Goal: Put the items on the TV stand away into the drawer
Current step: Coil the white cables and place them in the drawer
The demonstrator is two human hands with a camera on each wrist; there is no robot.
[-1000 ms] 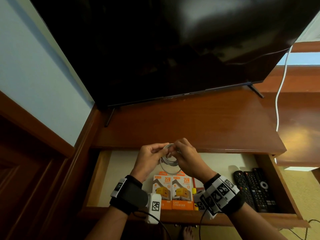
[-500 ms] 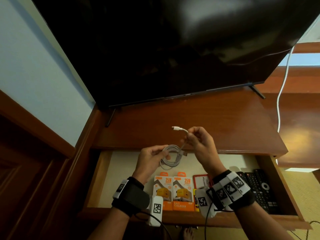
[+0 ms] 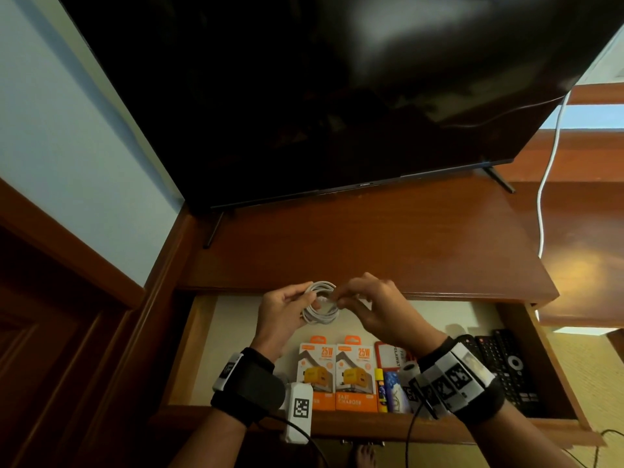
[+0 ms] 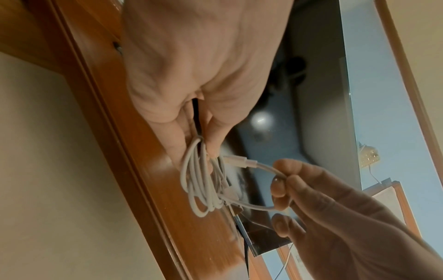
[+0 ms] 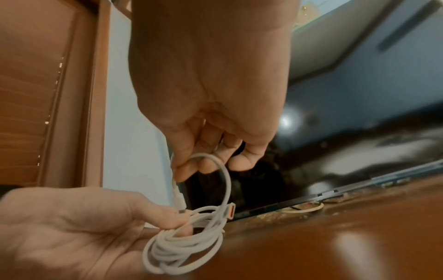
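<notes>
Above the open drawer [image 3: 189, 349], just in front of the TV stand's [image 3: 371, 251] front edge, both hands work a white charging cable [image 3: 320, 307] held in the air — not yet in the drawer.

Left hand [image 3: 282, 310]: thumb and fingers pinch one side of the coiled bundle, keeping the loops together. Right hand [image 3: 374, 307]: thumb and forefinger pinch the free tail close behind its small connector [image 4: 236, 161], remaining fingers loosely curled. From the right wrist view the connector tip points down at the coil, beside the left thumb; the second, wider plug [image 5: 230, 210] juts out of the bundle.

Step in hand, as judged: tidying the cable — securing the loose end around or through the coil before stowing.

Drawer already holds two orange charger boxes [image 3: 337, 373], smaller packets to their right, and black remotes [image 3: 506, 366] at the right end. Stand top shows no other loose items.

Next move calls for: tucking the tail so the coil holds, then lowering it onto the bare drawer floor behind the boxes. Risk: loops spring apart once the left pinch relaxes.
</notes>
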